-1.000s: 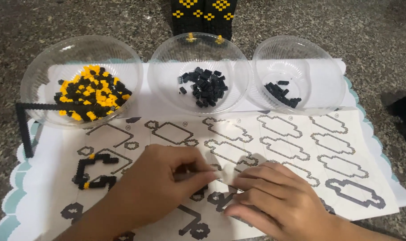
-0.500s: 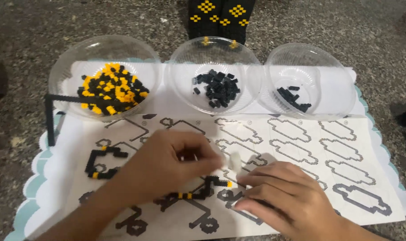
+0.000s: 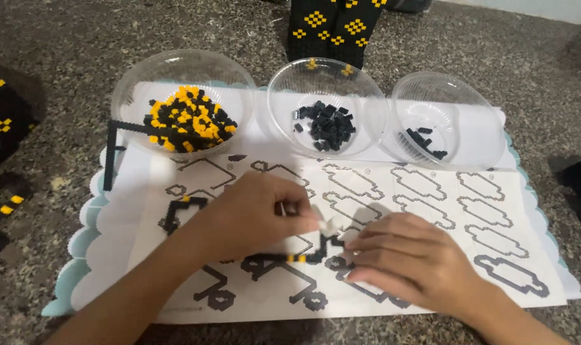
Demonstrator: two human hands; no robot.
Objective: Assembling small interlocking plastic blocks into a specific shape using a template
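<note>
I see my left hand curled over the middle of the white pattern sheet, fingers pinched on a small white tool whose tip pokes out to the right. My right hand lies flat just beside it, fingers pressed down on the sheet and nearly touching that tip; it grips nothing. Between the 2 hands runs a short line of black and yellow beads laid on one of the printed outlines, close under the tool tip.

Compared with 0.5 s ago, the left hand has kept its pinch and its place over the sheet, and the right hand still pins the paper at the same spot. The whole scene sits a little lower and further right in my view, so the head camera has shifted more than the hands have. The bead line shows a bit more clearly now between the fingers.

A finished black and yellow bead outline sits on the sheet just left of my left wrist. At the back of the sheet stand 3 clear plastic bowls: the left bowl with mixed black and yellow beads, the middle bowl with black beads, and the right bowl with only a few black ones. The sheet rests on a scalloped pale-blue mat laid on the speckled stone worktop.
</note>
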